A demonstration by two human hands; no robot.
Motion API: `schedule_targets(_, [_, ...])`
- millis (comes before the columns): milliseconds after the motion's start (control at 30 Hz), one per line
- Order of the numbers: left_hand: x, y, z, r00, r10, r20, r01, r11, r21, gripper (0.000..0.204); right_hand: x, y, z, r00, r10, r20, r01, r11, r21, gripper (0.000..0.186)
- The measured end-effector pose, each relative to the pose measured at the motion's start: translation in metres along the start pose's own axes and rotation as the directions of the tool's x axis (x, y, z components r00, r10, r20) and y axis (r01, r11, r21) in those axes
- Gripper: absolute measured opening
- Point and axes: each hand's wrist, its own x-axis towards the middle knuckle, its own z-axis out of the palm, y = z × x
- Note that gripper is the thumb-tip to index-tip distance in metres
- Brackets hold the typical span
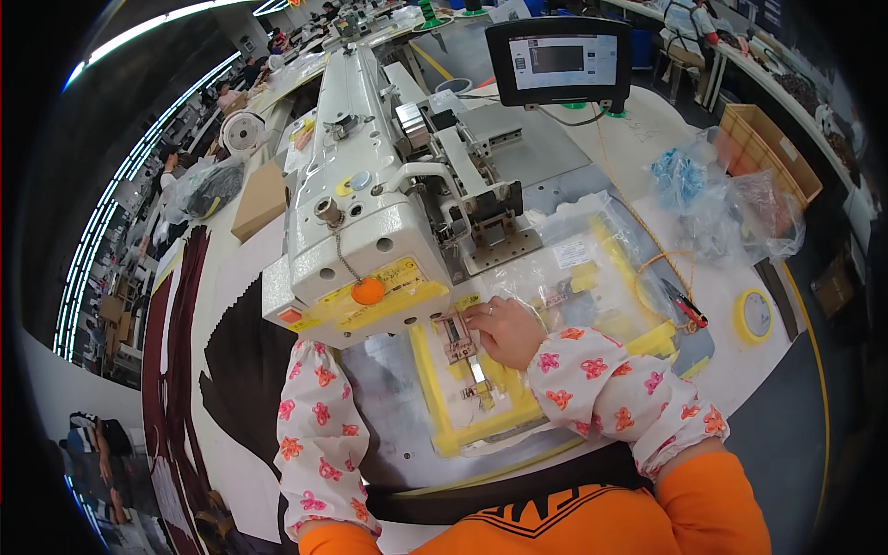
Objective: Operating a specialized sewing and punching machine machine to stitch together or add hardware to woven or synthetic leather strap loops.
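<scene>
My right hand (pixel 504 331) is beside a small metal clamp fixture (pixel 456 338) on a clear plastic-covered work plate edged with yellow tape (pixel 435 407). Its fingers are bent together, with the fingertips at the fixture's right edge; whatever they may pinch is too small to make out. Over my left forearm is a white sleeve cover with pink and orange bears (pixel 319 425). It reaches up behind the head of a white industrial sewing machine (pixel 370 250), which hides my left hand. A second small metal piece (pixel 478 396) lies below the fixture.
Dark fabric (pixel 242 361) and maroon strips (pixel 180 370) lie at left. A control screen (pixel 560 61) stands at the back. On the right are snips (pixel 686 303), a yellow tape roll (pixel 753 316), plastic bags (pixel 731 208) and a tan crate (pixel 772 153).
</scene>
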Motion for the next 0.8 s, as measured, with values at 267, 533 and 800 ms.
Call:
schedule_targets(267, [-0.020, 0.048, -0.042, 0.966, 0.251, -0.057, -0.225, 0.932, 0.282, 0.034, 0.006, -0.005, 0.002, 1.000, -0.023, -0.013, 0.023, 0.999, 0.044, 0.017])
schedule_targets(533, [-0.242, 0.221, -0.140, 0.584, 0.729, 0.356, -0.435, 0.651, -0.622, 0.021, -0.014, -0.010, -0.032, 0.993, 0.061, 0.103, -0.086, 0.963, 0.255, 0.018])
schedule_targets(800, [-0.255, 0.215, -0.132, 0.501, 0.737, 0.454, -0.307, 0.642, -0.703, 0.030, -0.056, -0.092, -0.101, 0.626, -0.188, 0.757, -0.049, 0.959, 0.279, 0.041])
